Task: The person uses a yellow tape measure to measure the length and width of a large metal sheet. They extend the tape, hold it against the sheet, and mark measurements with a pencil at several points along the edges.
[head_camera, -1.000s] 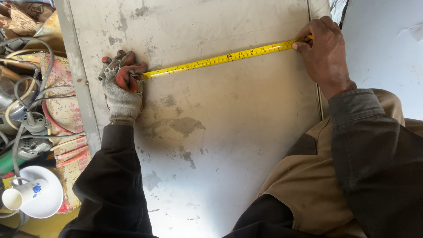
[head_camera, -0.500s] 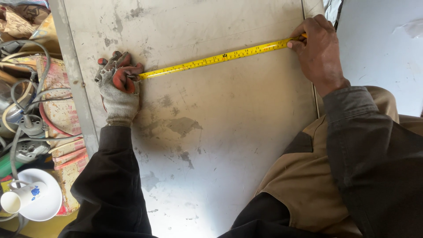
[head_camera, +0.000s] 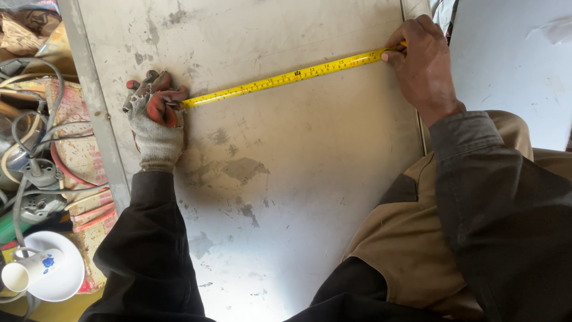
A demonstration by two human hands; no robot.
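Gloved left hand [head_camera: 154, 119] grips the tape case closed-fisted; bare right hand [head_camera: 422, 62] pinches the yellow tape [head_camera: 286, 78] end at the metal sheet's [head_camera: 286, 179] edge. Tape spans the sheet; no mark shows yet.

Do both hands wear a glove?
No, only the left hand wears a glove; the right hand, pressing the yellow tape at the sheet edge, is bare.

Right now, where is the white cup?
In the head view the white cup lies at the bottom left on a white saucer, left of the metal sheet and below the tangled cables.
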